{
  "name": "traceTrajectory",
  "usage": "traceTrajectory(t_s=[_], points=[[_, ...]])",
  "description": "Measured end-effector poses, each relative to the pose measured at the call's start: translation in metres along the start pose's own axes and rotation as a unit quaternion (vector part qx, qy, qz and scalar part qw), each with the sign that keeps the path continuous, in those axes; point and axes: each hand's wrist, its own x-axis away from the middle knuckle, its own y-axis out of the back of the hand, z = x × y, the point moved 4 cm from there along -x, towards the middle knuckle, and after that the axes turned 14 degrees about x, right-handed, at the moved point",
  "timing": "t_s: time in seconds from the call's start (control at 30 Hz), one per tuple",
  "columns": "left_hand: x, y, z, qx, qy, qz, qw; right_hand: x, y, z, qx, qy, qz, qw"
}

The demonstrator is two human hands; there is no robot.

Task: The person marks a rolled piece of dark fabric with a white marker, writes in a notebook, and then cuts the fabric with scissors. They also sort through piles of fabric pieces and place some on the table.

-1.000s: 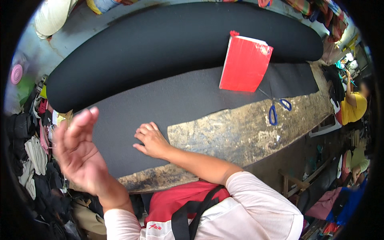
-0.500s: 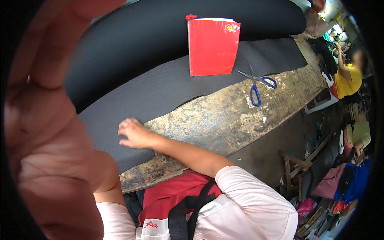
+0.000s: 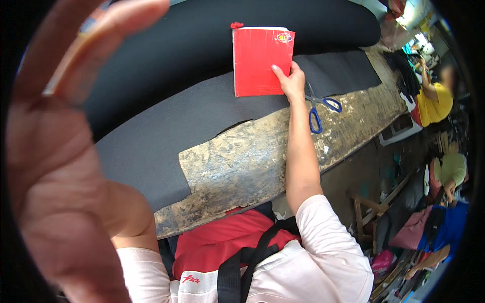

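A red notebook with a red tuft at its upper left corner lies on dark grey sheet material. At its lower right edge my right hand grips it, thumb on the cover and fingers hidden behind or beneath. Just right of that hand rest blue-handled scissors, their blades partly hidden by it. My left hand is raised very near the camera, palm showing. Its fingers are apart, some cut off by the picture's edge, and nothing shows in them.
The worn wooden bench carries the sheet, with a thick black roll along its far side. At the right, a person in yellow and another in light green sit. A wooden frame stands on the floor.
My right hand has moved from the sheet's near left part, up and right, and taken hold of the notebook. My left hand stays raised near the camera, its fingers slightly shifted.
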Motion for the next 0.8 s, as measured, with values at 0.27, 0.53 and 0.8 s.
traceTrajectory(t_s=[0.27, 0.53, 0.8], points=[[0.170, 0.009, 0.132, -0.043, 0.494, -0.379, 0.782, 0.054, -0.028, 0.078, -0.300, 0.022, 0.089, 0.950], [0.292, -0.003, 0.166, 0.004, 0.480, -0.499, 0.722, 0.116, -0.107, 0.088, -0.173, -0.129, 0.257, 0.942], [0.326, -0.015, 0.164, 0.097, 0.455, -0.449, 0.763, 0.144, -0.104, 0.122, -0.045, 0.185, 0.360, 0.913]])
